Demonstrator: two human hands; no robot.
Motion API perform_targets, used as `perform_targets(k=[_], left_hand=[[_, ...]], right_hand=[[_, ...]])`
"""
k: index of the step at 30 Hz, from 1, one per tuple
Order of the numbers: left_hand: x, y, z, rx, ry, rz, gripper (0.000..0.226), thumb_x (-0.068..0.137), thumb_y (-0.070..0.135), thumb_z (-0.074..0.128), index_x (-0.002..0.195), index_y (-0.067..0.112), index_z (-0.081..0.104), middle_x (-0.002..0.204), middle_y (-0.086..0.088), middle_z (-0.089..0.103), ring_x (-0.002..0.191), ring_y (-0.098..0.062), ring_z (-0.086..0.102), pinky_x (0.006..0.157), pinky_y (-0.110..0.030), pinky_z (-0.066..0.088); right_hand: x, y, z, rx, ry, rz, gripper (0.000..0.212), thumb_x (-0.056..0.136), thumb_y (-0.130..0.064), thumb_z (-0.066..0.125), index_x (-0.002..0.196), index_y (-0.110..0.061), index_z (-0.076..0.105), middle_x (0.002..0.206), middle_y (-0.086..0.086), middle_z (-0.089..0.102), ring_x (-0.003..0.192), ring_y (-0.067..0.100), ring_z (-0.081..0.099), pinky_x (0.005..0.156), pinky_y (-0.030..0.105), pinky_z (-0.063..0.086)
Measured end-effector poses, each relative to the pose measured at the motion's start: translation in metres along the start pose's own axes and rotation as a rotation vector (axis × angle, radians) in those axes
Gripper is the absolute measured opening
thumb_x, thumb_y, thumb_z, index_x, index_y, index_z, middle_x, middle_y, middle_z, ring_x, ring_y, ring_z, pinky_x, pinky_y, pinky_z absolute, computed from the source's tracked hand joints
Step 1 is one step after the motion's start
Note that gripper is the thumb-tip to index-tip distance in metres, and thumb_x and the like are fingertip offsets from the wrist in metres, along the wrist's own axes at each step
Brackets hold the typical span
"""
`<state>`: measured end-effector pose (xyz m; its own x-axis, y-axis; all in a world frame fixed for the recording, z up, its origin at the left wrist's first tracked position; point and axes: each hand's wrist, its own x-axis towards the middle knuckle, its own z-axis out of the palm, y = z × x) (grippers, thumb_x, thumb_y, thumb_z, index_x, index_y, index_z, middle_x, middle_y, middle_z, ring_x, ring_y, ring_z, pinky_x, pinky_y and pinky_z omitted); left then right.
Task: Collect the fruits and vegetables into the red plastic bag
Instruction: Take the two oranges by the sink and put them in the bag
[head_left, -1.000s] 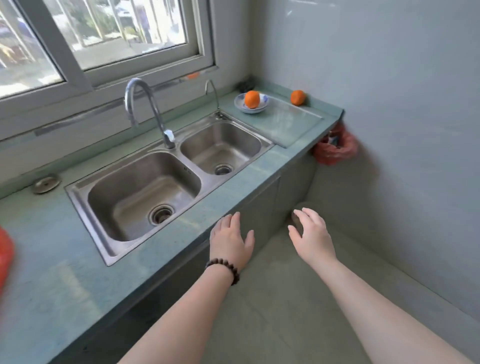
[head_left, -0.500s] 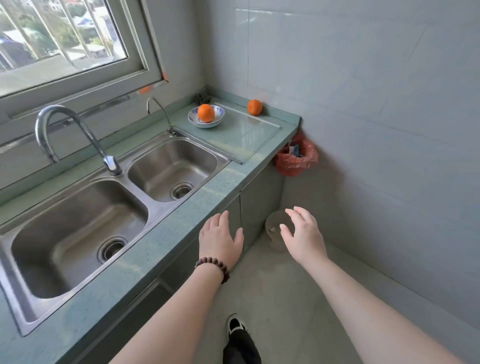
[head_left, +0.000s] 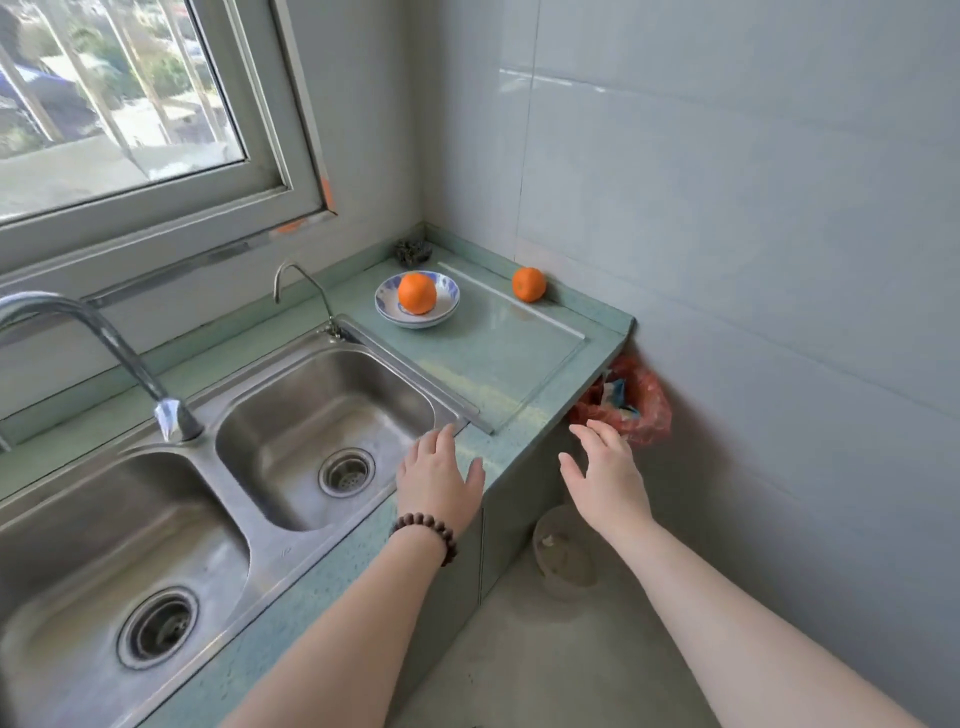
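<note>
One orange (head_left: 417, 293) sits in a white and blue bowl (head_left: 389, 306) at the far end of the green counter. A second orange (head_left: 529, 284) rests against the wall on the counter's back right corner. A red plastic bag (head_left: 649, 410) hangs below the counter's right end, with wrappers inside. My left hand (head_left: 436, 480), with a bead bracelet at the wrist, hovers over the counter's front edge beside the sink, fingers apart and empty. My right hand (head_left: 605, 475) is open in the air just left of the bag, not touching it.
A double steel sink (head_left: 249, 441) with a tall tap (head_left: 104, 343) fills the counter to the left. A glass sheet (head_left: 493, 353) covers the counter's right part. A dark scrubber (head_left: 413, 252) lies in the corner. A pale round bin (head_left: 563, 553) stands on the floor.
The view has moved right and closer to the counter's end. Both hands have come forward: the left is now over the counter edge, the right close to the red bag.
</note>
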<state>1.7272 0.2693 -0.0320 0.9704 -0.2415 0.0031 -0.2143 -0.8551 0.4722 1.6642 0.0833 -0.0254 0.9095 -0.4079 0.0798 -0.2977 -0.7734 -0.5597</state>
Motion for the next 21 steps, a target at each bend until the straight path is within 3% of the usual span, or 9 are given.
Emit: perform_targets(k=[21], left_hand=[[0.193,0.025,0.033,0.043,-0.001,-0.126,0.058,0.092,0.042,0.043,0.142,0.014,0.033,0.144,-0.005,0.041,0.135,-0.026,0.034,0.112,-0.042,0.030]], right_hand=[[0.223,0.025,0.032,0.019,-0.162,-0.098,0.046,0.093,-0.027,0.050,0.135,-0.010,0.045,0.144,0.009,0.040,0.136,0.022,0.030,0.107,0.036,0.033]])
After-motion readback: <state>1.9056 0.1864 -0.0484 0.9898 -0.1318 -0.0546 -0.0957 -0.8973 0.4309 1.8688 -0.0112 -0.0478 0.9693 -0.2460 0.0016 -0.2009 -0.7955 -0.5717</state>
